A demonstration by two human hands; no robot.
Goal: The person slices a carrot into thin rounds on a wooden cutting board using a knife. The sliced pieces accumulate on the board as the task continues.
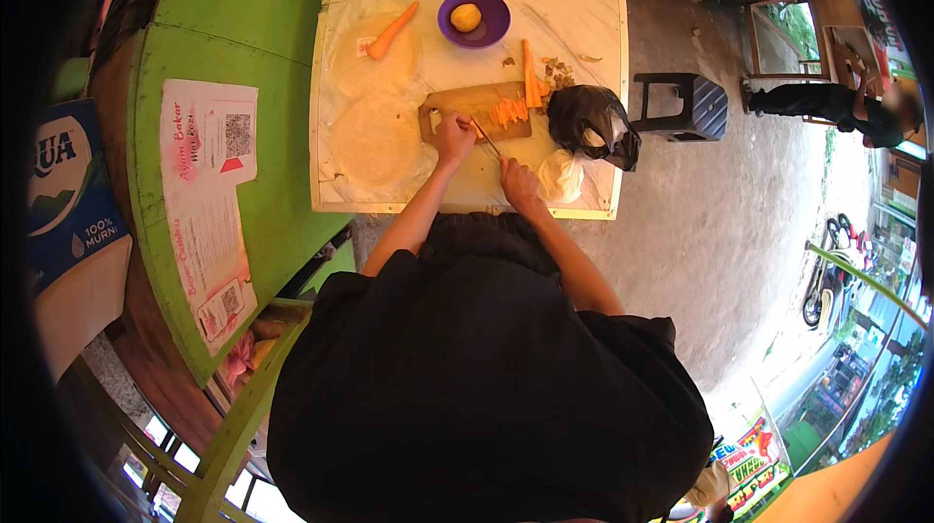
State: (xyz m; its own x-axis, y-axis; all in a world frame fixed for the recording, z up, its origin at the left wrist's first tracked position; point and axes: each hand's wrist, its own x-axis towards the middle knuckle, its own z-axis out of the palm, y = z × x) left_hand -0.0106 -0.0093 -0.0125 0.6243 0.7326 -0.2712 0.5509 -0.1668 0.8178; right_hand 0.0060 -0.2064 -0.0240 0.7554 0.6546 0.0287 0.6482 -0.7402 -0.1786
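A wooden cutting board (456, 101) lies on the marble-patterned table before me. My right hand (520, 185) grips a knife (487, 137), its blade pointing up and left over the board's near edge. At the board's left half, my left hand (455, 135) pinches a carrot piece (478, 130) beside the blade; the fingers hide most of it. Cut carrot sticks (508, 111) form a pile on the right half. Longer carrot pieces (531, 78) rest across the board's far right corner. Past the board stands a purple bowl (496, 28) holding a peeled, yellowish round vegetable (465, 16).
A whole carrot (394, 30) lies on round, pale wrappers in plastic (376, 140) at left. Peelings (558, 74), a black plastic bag (592, 121) and a white bag (561, 176) are at right. A plastic stool (686, 107) and a person (824, 103) are farther right.
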